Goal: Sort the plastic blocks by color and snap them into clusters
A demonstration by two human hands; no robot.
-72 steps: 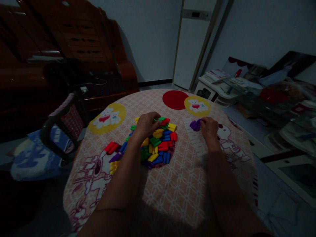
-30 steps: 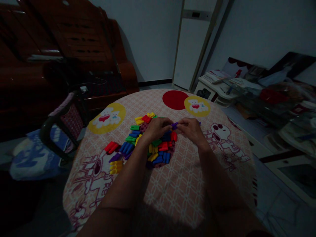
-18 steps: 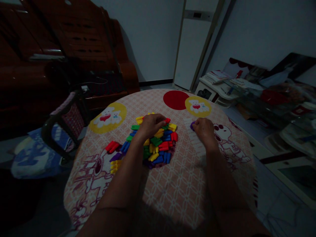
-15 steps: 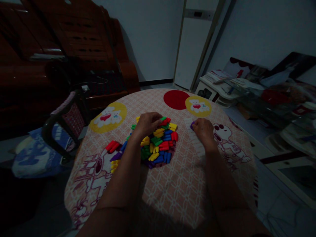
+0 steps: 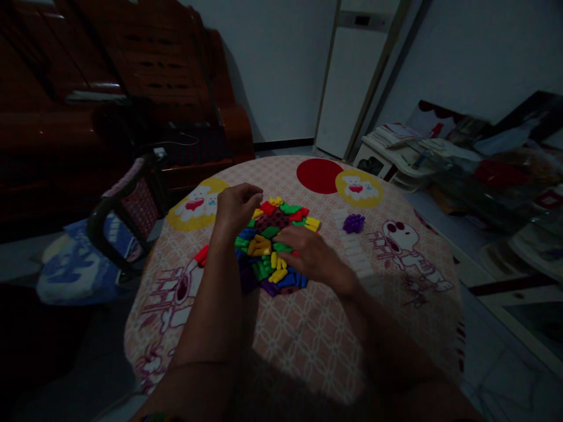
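Observation:
A pile of small plastic toy pieces in red, yellow, green, blue and purple point(image 5: 264, 266) lies on the round table, several shaped like banana bunches. Part of a brown, lattice-like surface point(image 5: 275, 220) shows among them. My left hand point(image 5: 237, 208) is raised over the pile's left far side, thumb and fingers bent together; anything between them is hidden. Palm down, my right hand point(image 5: 310, 252) reaches over the right part of the pile, fingers stretched onto the pieces. Apart to the right, a purple piece like a grape bunch point(image 5: 353, 223) rests on a pale striped patch.
A patterned tablecloth point(image 5: 299, 346) with cartoon prints covers the table. To the left are a chair point(image 5: 118, 217) and a dark wooden sofa point(image 5: 176, 88). On the right, a cluttered low cabinet point(image 5: 396, 149) stands by the wall. The light is dim.
My right hand has let go of the purple piece, leaving it on the pale patch, and moved left onto the pile. My left hand has risen and shifted left.

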